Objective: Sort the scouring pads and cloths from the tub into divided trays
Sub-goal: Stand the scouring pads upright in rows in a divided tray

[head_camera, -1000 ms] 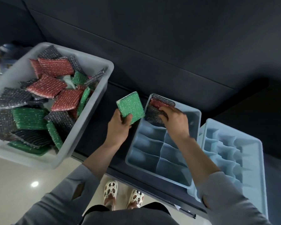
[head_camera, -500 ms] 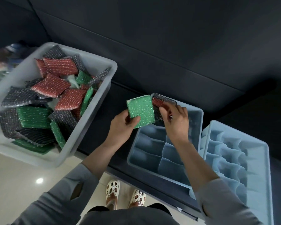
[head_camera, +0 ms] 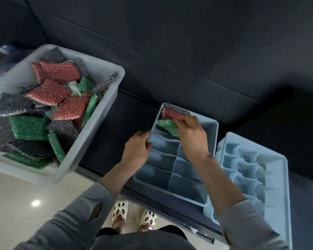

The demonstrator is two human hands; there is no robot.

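Here, your right hand (head_camera: 192,135) holds a green scouring pad (head_camera: 167,125) over the blue divided tray (head_camera: 210,141), and your left hand (head_camera: 136,149) grips that tray's left rim.

Your right fingers pinch the green pad at the tray's far left compartment, at about 11 o'clock in the tray; it lies tilted just beside a red pad (head_camera: 173,113) and a grey pad (head_camera: 177,108) standing there, though your fingers hide whether they touch. Your left fingers curl round the rim at the tray's 9 o'clock. A second divided tray (head_camera: 282,177) sits touching the first at its 3 o'clock. The white tub (head_camera: 96,127), well off at 9 o'clock, is heaped with red, green and grey pads.
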